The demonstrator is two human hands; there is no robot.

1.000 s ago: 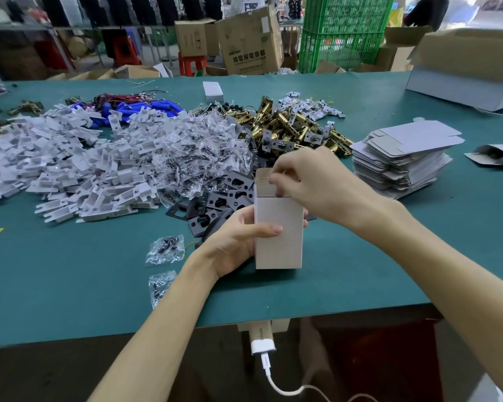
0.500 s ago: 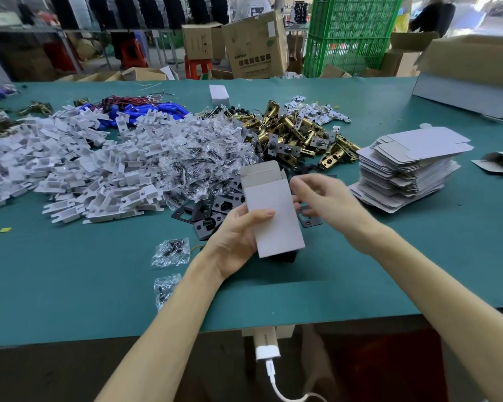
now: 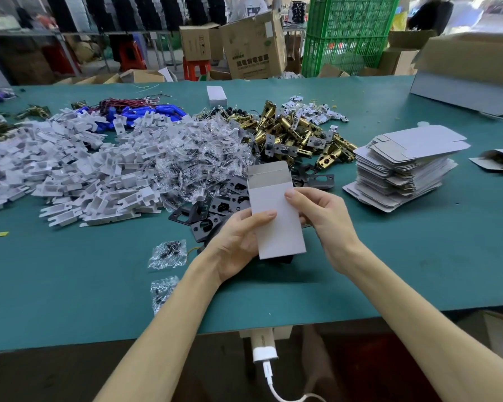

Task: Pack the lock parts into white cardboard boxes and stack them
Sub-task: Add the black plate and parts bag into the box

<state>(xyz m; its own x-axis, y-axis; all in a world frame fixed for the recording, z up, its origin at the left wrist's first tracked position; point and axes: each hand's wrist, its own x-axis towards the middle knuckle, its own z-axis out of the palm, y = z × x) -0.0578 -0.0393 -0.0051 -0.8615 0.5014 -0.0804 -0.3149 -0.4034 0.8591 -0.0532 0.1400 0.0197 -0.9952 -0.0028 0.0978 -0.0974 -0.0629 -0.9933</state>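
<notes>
A small white cardboard box [image 3: 276,216] is held tilted above the green table [image 3: 389,256], its top flap open and pointing away from me. My left hand [image 3: 235,242] grips its left side with the thumb across the front. My right hand [image 3: 320,216] grips its right side, thumb on the front face. Behind the box lie black metal lock plates [image 3: 215,207], brass latch bodies [image 3: 296,137], clear bags of screws [image 3: 198,158] and white plastic parts [image 3: 79,169]. What the box contains is hidden.
A stack of flat white box blanks [image 3: 404,166] lies to the right. Two loose screw bags [image 3: 167,253] rest near the front left. A closed white box [image 3: 216,95] stands at the back, a large grey carton [image 3: 471,82] at the far right. Blue parts [image 3: 145,113] lie behind.
The box has been lifted off the table and tilted back. My right hand left the top flap and now holds the box's right side.
</notes>
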